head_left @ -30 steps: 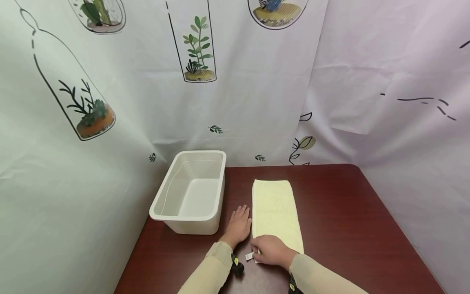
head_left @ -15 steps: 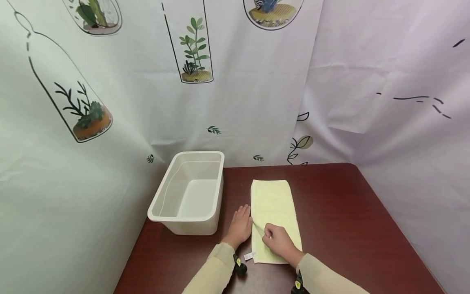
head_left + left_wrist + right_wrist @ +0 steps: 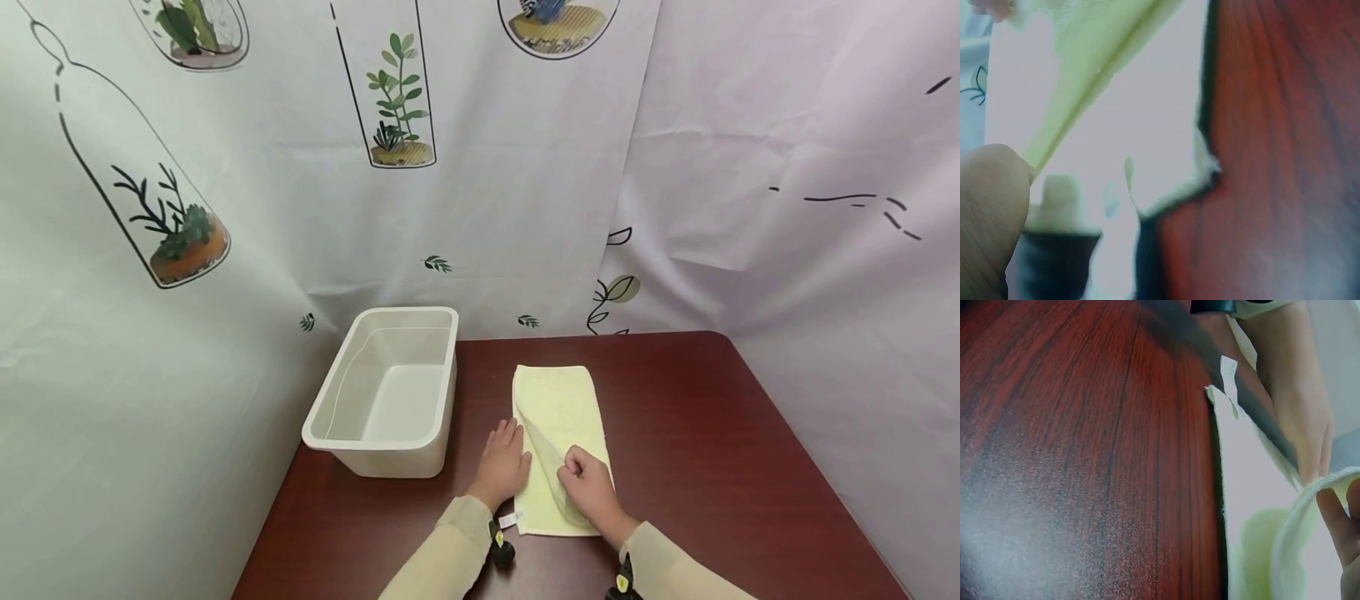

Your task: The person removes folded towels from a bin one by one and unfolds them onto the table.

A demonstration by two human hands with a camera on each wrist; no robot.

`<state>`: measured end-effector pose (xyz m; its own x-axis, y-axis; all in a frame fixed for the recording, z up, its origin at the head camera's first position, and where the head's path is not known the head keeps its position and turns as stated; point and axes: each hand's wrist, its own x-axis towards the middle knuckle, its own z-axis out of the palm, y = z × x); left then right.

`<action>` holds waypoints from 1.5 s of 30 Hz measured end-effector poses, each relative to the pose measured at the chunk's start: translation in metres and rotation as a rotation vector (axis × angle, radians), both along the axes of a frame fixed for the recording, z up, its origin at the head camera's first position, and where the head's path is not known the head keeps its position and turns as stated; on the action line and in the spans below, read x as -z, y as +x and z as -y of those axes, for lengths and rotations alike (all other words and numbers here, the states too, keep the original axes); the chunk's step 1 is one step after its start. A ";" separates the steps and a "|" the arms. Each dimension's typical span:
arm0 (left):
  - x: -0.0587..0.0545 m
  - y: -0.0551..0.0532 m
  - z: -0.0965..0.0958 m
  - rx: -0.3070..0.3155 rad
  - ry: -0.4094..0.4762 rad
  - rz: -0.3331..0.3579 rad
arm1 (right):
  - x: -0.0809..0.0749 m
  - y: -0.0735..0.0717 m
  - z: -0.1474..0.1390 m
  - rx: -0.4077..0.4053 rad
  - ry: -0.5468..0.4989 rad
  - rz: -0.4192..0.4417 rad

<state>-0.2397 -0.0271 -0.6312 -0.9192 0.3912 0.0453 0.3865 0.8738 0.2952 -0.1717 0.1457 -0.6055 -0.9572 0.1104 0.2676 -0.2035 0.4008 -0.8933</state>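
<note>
A folded pale yellow towel (image 3: 558, 400) lies lengthwise on the table, with a small white tag (image 3: 510, 520) at its near left corner. My right hand (image 3: 588, 483) pinches the left edge of the top layer, raised and peeled partly toward the right. My left hand (image 3: 504, 467) rests with straight fingers on the towel's left edge. Close up in the left wrist view, the left thumb (image 3: 991, 200) is beside the towel (image 3: 1135, 81). The right wrist view shows the lifted edge curving up to the right fingers (image 3: 1338, 525), with the left hand (image 3: 1300, 406) beyond it.
Left of the towel stands a deep off-white plastic basin (image 3: 442, 425) with nothing visible inside. The dark red wooden table (image 3: 675, 417) extends to the right. White plant-print cloth (image 3: 525, 208) hangs behind and along the sides.
My right hand has moved from the near left corner rightward and slightly away, lifting the top layer. My left hand has shifted from beside the towel onto its left edge.
</note>
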 end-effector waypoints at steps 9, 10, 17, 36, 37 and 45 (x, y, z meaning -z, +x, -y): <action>-0.001 -0.017 -0.021 0.042 -0.052 0.043 | -0.002 0.000 -0.008 0.009 -0.004 -0.021; 0.000 -0.018 -0.021 0.044 -0.043 0.050 | -0.001 0.000 -0.010 0.012 -0.005 -0.028; 0.006 -0.022 -0.022 0.049 -0.017 0.125 | 0.008 0.004 -0.032 0.089 -0.026 -0.082; -0.002 -0.020 -0.025 0.022 -0.131 0.147 | 0.030 0.027 -0.106 0.326 0.138 0.037; -0.001 -0.020 -0.025 0.021 -0.126 0.145 | 0.030 0.028 -0.109 0.330 0.155 0.042; 0.002 -0.020 -0.025 0.024 -0.124 0.143 | 0.030 0.044 -0.131 0.390 0.283 0.100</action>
<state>-0.2600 -0.0022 -0.6328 -0.9032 0.4073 -0.1354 0.3692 0.8981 0.2391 -0.1274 0.2769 -0.6353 -0.8813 0.4024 0.2479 0.0913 0.6597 -0.7460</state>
